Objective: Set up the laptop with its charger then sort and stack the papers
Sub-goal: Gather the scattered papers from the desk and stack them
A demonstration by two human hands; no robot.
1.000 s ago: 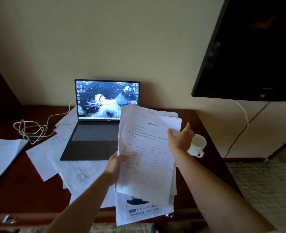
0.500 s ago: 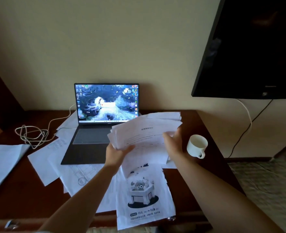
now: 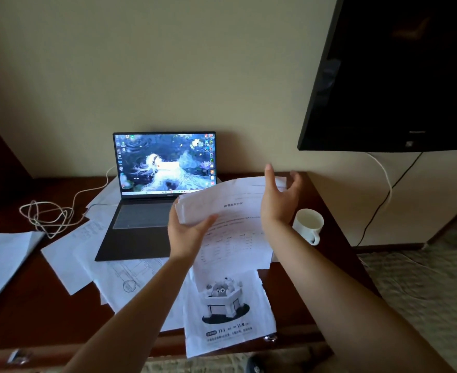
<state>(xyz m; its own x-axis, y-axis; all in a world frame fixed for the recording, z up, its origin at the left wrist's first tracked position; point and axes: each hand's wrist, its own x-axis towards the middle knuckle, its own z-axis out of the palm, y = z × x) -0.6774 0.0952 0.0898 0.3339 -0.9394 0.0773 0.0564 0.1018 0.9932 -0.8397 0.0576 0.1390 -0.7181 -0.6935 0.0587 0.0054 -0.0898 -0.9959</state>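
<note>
The left hand grips the paper stack near the desk's right edge, apparently for squaring, while the right hand hovers spread-fingered.

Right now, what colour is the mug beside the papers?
White, plain; the mug shows clearly in the head view, standing on the dark wooden desk.

White mug upright near right edge of dark wooden worktop. Black television mounted on wall, cables hanging below.
</note>
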